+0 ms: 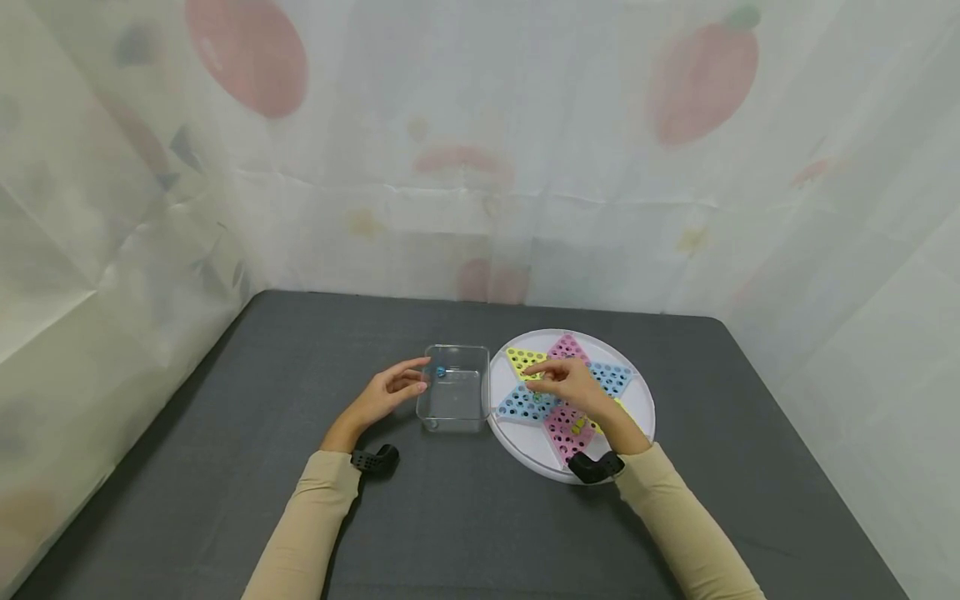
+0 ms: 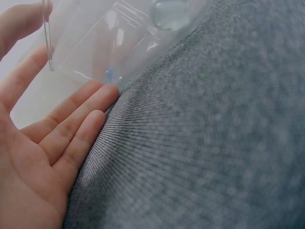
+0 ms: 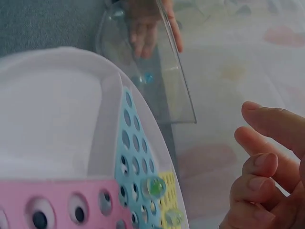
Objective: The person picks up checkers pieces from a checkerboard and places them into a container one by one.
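A clear plastic box stands on the dark grey table, with one blue marble inside near its far left corner. My left hand touches the box's left wall with nearly straight fingers; the blue marble shows through the box. Right of the box lies a round white board with a star of pink, yellow and blue holed fields. My right hand hovers over the star's middle, its fingers loosely curled with nothing seen in them. A green marble sits in a hole of the board.
The grey table runs to a pale printed curtain at the back and both sides. Black wrist cameras sit on both sleeves. Several dark marbles fill holes in the blue and pink fields.
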